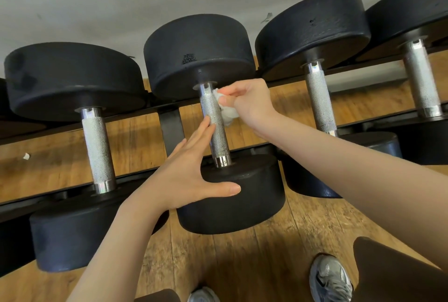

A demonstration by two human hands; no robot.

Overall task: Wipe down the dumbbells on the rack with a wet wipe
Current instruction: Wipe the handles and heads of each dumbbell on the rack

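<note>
You are wiping the knurled handle of the middle dumbbell, which is lying across the rack rails, near the rack's centre brace. Your right hand is pinching the crumpled wet wipe against the handle's upper right side — wrist bent down, forearm coming in from the right. Your left hand is lying flat, fingers straight and touching the handle's left side, thumb spread over the near head. Wrap the wipe further round and be working along the full knurling — collars too.
</note>
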